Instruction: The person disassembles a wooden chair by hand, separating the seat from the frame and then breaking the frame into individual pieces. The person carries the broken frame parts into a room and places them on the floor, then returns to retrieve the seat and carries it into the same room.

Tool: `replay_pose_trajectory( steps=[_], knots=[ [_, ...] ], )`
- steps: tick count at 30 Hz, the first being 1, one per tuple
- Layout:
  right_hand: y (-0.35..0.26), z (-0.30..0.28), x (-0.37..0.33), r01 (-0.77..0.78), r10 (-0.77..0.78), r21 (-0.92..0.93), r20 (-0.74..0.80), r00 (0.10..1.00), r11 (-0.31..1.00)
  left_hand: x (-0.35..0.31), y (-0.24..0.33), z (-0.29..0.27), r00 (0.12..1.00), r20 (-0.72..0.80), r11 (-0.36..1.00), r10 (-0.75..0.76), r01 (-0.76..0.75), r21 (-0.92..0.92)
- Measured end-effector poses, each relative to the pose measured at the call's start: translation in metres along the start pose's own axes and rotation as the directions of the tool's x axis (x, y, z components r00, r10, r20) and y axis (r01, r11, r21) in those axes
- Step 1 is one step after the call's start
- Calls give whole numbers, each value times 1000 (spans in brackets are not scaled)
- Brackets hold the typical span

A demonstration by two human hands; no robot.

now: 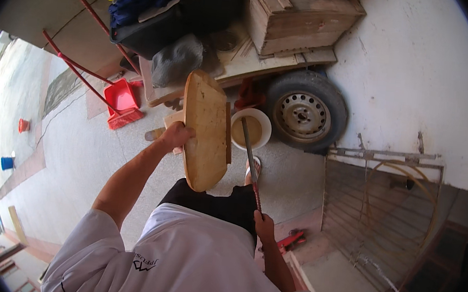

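Note:
My left hand (177, 135) is closed on the left edge of a pale wooden board (206, 129) with rounded corners, held up in front of me. A darker wooden strip (229, 133) runs along the board's right side. My right hand (263, 226) is wrapped round the lower end of a long, narrow bar (249, 147), dark reddish near the hand and grey farther up. The bar's far end is over or in a white bucket (268, 128) of murky brown liquid; which one I cannot tell. Behind the board, partly hidden, are light wooden pieces (155, 134).
A wheel with a tyre (337, 114) stands right of the bucket, against the white wall. Beyond are a wooden crate (306, 31) and a black tub (143, 34) with dark cloth. A red dustpan (120, 97) lies left. A metal rack (379, 207) stands at right.

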State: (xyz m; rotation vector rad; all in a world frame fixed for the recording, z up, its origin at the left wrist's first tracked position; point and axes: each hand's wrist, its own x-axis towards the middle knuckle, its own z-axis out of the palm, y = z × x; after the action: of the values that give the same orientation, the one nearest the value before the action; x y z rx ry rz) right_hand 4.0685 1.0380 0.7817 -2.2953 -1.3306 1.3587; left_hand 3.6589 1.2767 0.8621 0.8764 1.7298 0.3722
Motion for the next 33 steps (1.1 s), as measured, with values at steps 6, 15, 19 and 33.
replay_pose_trajectory(
  steps=[6,15,19,33],
  knots=[
    [-21,97,-67,-100,115,218,-58,992,971,32,-9,-24,987,80,984,142,-149,92],
    [-48,177,-87,36,35,397,-171,985,917,32,4,-12,875,-31,742,484,-391,545],
    [-40,175,-120,23,49,580,-109,993,814,18,7,-1,947,39,874,319,-310,376],
    [-5,224,-91,-162,272,599,-97,957,784,24,-19,21,864,-11,785,503,-451,425]
  ],
)
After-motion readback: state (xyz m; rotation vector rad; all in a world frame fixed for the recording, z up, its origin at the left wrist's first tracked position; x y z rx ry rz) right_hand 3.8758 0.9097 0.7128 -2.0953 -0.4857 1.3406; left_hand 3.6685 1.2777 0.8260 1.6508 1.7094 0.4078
